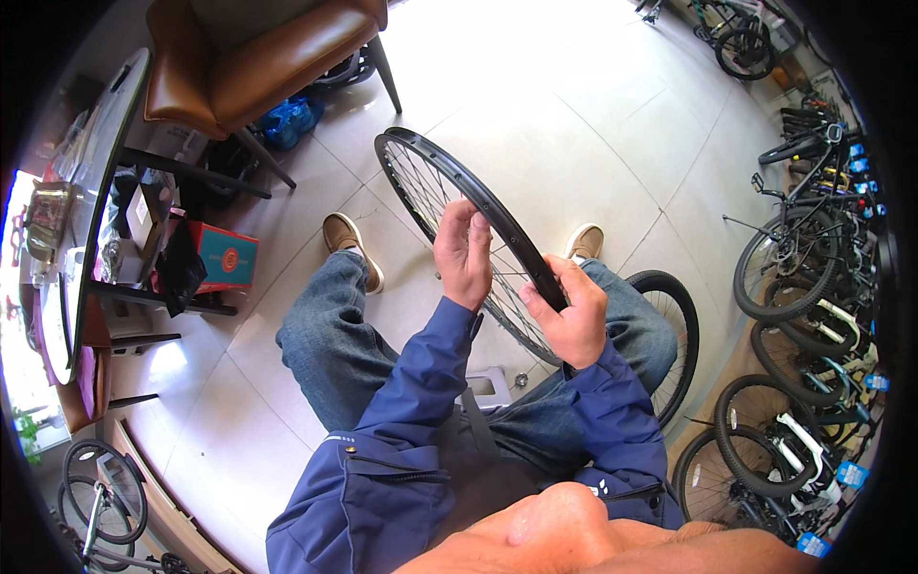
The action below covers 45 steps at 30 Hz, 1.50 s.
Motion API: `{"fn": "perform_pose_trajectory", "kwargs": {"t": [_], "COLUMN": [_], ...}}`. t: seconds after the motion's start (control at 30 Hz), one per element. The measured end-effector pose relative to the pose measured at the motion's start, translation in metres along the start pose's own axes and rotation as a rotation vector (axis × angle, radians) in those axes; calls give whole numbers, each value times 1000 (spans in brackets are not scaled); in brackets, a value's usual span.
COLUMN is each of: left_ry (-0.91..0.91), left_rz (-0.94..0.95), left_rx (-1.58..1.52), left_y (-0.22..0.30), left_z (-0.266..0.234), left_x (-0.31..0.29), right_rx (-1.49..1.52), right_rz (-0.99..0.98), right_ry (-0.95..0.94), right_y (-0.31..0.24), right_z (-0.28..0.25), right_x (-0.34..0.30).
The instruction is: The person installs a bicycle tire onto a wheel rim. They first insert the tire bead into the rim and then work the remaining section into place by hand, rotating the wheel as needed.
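A bare bicycle wheel (pixel 510 236) with a black rim and thin spokes stands tilted between my legs, with no tyre on the rim. My left hand (pixel 464 256) is closed at the rim's inner side, thumb up against it and fingers curled among the spokes. Whether something small sits in those fingers is hidden. My right hand (pixel 576 314) grips the rim nearer to me, thumb on the inner side and fingers over the outer side. Beside my right leg rests a second wheel with a black tyre (pixel 685 320).
Several bicycles (pixel 786 258) line the right side. A brown leather chair (pixel 287 62), a table (pixel 103 172) and a teal and red box (pixel 222 256) are at the left. A small metal part (pixel 521 380) lies on the tiled floor near a pale stool (pixel 490 385).
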<state>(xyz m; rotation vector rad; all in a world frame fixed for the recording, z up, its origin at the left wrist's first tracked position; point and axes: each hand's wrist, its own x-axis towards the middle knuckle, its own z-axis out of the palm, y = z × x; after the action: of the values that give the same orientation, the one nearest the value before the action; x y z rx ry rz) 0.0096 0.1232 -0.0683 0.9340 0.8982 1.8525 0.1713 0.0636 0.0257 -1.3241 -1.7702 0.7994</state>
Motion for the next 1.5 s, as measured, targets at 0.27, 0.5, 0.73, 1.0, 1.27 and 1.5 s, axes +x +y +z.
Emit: {"fn": "perform_pose_trajectory", "kwargs": {"t": [0.27,0.5,0.73,1.0,1.27,1.5], "left_ry": [-2,3,42,15,25,36], "left_rz": [-26,32,72,48,95,148], "left_rx": [53,32,17,32,51,37], "left_y": [2,-6,-1,-3,-4,-9], "left_z": [0,-1,2,-2,-2,-3], "left_x": [1,4,4,2,1,6], "right_rx": [5,-12,-16,16,32,17], "right_rz": [14,-2,-9,10,4,-3], "right_ry": [4,1,1,3,6,6], "right_y": [3,3,4,0,0,1], "right_z": [0,-1,1,1,2,2], "right_x": [-1,-1,-1,-1,-1,-1]}}
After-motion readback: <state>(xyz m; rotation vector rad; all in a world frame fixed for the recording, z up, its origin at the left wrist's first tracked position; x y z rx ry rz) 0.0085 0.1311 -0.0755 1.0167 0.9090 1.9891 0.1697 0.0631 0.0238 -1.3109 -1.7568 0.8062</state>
